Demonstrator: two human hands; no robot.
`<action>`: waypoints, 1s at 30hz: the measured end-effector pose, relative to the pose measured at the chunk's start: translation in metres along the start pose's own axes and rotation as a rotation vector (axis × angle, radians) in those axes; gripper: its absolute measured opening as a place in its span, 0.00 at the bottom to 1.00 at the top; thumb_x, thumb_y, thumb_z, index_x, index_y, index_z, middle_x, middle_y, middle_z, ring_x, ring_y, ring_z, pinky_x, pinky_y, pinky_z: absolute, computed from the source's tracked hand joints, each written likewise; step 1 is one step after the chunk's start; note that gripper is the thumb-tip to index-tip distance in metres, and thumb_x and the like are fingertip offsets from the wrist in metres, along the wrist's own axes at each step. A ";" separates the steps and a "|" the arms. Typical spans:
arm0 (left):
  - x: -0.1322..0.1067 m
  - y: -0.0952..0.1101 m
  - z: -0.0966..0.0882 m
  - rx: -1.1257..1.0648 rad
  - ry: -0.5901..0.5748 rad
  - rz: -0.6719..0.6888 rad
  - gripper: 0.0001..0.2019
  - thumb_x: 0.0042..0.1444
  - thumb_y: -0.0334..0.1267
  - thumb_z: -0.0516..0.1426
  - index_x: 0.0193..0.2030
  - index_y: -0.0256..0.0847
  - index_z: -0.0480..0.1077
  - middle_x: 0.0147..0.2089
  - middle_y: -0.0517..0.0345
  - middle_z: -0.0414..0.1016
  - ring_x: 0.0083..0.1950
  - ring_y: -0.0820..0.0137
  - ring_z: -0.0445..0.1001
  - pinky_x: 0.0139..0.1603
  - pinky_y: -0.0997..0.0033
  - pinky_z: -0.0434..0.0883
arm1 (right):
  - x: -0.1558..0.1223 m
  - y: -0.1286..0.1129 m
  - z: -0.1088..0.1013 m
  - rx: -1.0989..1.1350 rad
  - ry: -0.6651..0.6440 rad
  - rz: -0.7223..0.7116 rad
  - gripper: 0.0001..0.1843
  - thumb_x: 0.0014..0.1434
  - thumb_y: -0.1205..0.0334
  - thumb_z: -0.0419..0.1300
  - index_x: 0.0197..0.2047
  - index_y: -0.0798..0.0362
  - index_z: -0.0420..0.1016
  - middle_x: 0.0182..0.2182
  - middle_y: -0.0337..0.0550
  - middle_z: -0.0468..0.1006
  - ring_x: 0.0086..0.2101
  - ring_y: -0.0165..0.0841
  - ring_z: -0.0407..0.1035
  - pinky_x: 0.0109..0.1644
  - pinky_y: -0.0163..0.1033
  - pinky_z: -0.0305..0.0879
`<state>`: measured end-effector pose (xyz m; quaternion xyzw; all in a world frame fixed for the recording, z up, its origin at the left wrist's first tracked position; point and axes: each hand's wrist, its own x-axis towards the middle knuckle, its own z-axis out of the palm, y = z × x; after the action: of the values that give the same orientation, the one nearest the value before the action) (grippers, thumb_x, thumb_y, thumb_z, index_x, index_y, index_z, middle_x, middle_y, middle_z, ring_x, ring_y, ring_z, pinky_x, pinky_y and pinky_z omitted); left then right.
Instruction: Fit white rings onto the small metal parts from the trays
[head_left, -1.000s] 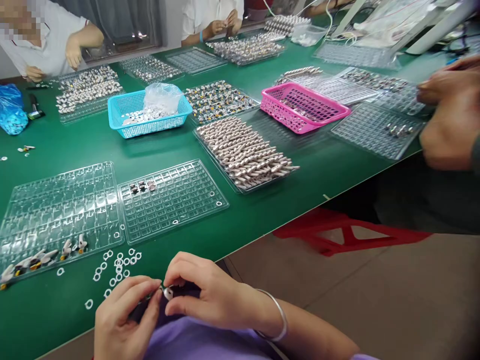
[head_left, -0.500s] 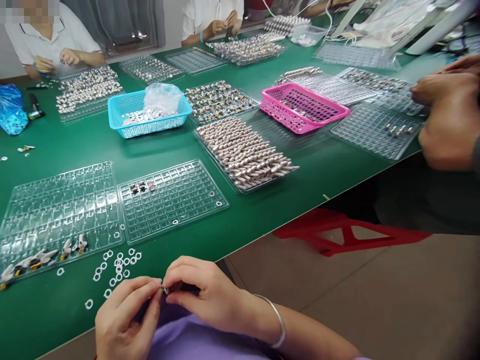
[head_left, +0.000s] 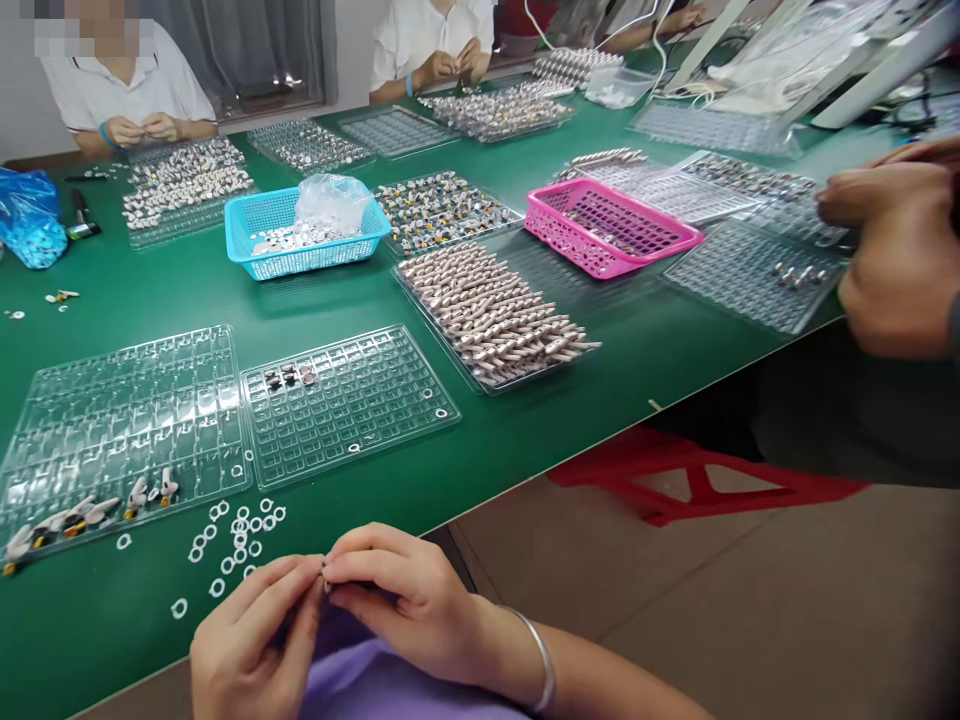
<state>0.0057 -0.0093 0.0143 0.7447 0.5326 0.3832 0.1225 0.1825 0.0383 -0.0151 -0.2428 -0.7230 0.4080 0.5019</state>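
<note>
At the table's near edge, my left hand (head_left: 259, 625) and my right hand (head_left: 409, 595) meet fingertip to fingertip. Both are closed in a pinch on a tiny silvery part (head_left: 327, 578), mostly covered by the fingers, so its kind cannot be made out. Beyond my left hand, white rings (head_left: 240, 540) lie scattered on the green table. A clear tray (head_left: 142, 420) at the left holds several white earphone pieces (head_left: 82, 515) along its front row. Beside it, a second clear tray (head_left: 352, 410) carries a few small round dark parts (head_left: 289, 377) and some loose rings.
A tray of pale stem pieces (head_left: 495, 310) stands right of centre. Behind are a blue basket (head_left: 251, 262) with a plastic bag, and a pink basket (head_left: 600, 255). A co-worker's hands (head_left: 892, 240) are at the right; two people sit opposite. A red stool (head_left: 675, 480) stands below the table.
The view has shifted slightly, so the table appears a little lower and to the right. My fingertips have drawn closer together around the tiny part. The far-left co-worker's hands have come together.
</note>
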 end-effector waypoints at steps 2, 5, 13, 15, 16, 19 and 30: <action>-0.001 0.000 0.000 -0.024 -0.001 -0.021 0.09 0.57 0.26 0.59 0.43 0.40 0.76 0.41 0.56 0.82 0.39 0.72 0.81 0.45 0.82 0.76 | -0.001 0.000 0.001 -0.011 0.023 -0.021 0.10 0.61 0.73 0.60 0.47 0.57 0.75 0.39 0.50 0.78 0.39 0.31 0.76 0.45 0.32 0.77; 0.000 -0.001 0.001 -0.076 0.002 -0.072 0.09 0.57 0.27 0.59 0.43 0.42 0.77 0.41 0.58 0.82 0.40 0.73 0.81 0.46 0.83 0.75 | -0.001 0.000 0.001 -0.049 0.016 -0.066 0.12 0.61 0.75 0.60 0.48 0.57 0.74 0.39 0.51 0.79 0.40 0.31 0.76 0.46 0.33 0.77; 0.006 0.002 -0.002 -0.158 0.003 -0.210 0.05 0.57 0.32 0.61 0.38 0.44 0.79 0.35 0.60 0.84 0.34 0.71 0.82 0.37 0.82 0.78 | -0.002 0.006 -0.003 -0.230 -0.036 -0.333 0.16 0.63 0.76 0.56 0.55 0.64 0.71 0.41 0.57 0.80 0.45 0.36 0.74 0.47 0.39 0.77; 0.008 0.005 -0.002 -0.158 0.010 -0.213 0.04 0.56 0.32 0.61 0.36 0.44 0.79 0.34 0.59 0.83 0.33 0.70 0.82 0.36 0.81 0.78 | -0.002 0.007 -0.004 -0.249 -0.046 -0.352 0.17 0.63 0.75 0.56 0.56 0.64 0.70 0.42 0.56 0.80 0.46 0.37 0.74 0.49 0.39 0.77; 0.009 0.006 -0.002 -0.155 0.015 -0.213 0.04 0.55 0.32 0.62 0.35 0.44 0.79 0.34 0.59 0.83 0.33 0.70 0.82 0.35 0.80 0.78 | -0.002 0.006 -0.004 -0.247 -0.052 -0.349 0.17 0.63 0.75 0.55 0.56 0.63 0.70 0.42 0.56 0.80 0.46 0.37 0.74 0.49 0.39 0.77; 0.009 0.008 -0.001 -0.146 0.019 -0.210 0.04 0.55 0.31 0.62 0.36 0.43 0.78 0.34 0.59 0.82 0.32 0.71 0.81 0.34 0.81 0.78 | -0.002 0.004 -0.004 -0.204 -0.061 -0.306 0.17 0.63 0.75 0.56 0.55 0.62 0.70 0.42 0.57 0.80 0.45 0.36 0.75 0.49 0.39 0.77; -0.001 0.001 -0.002 -0.428 -0.032 -0.439 0.08 0.55 0.31 0.63 0.40 0.48 0.78 0.37 0.61 0.82 0.36 0.71 0.80 0.37 0.81 0.77 | -0.002 0.001 0.001 -0.081 0.039 -0.130 0.15 0.62 0.75 0.58 0.51 0.55 0.73 0.41 0.52 0.80 0.42 0.33 0.76 0.45 0.36 0.77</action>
<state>0.0051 -0.0111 0.0155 0.5749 0.5859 0.4394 0.3648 0.1821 0.0372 -0.0172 -0.2234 -0.7432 0.3401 0.5311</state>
